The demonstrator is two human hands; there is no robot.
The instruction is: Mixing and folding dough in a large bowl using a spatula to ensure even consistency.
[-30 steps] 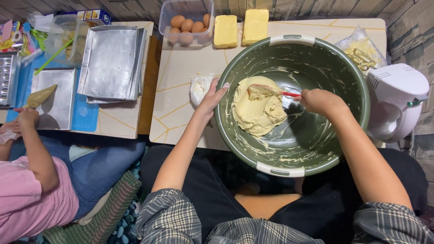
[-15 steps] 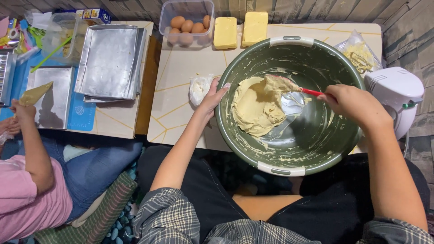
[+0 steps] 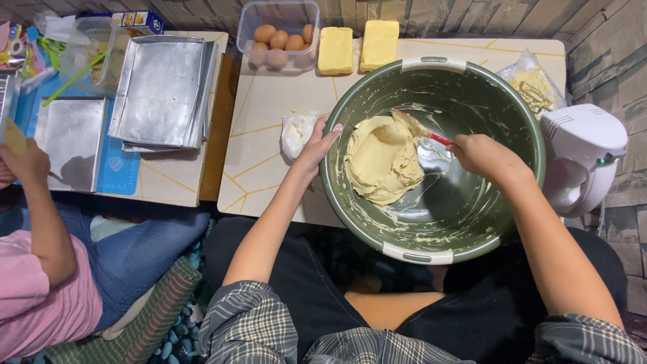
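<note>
Spatula [image 3: 419, 128] in dough [image 3: 381, 158], green bowl [image 3: 512, 101]
</note>
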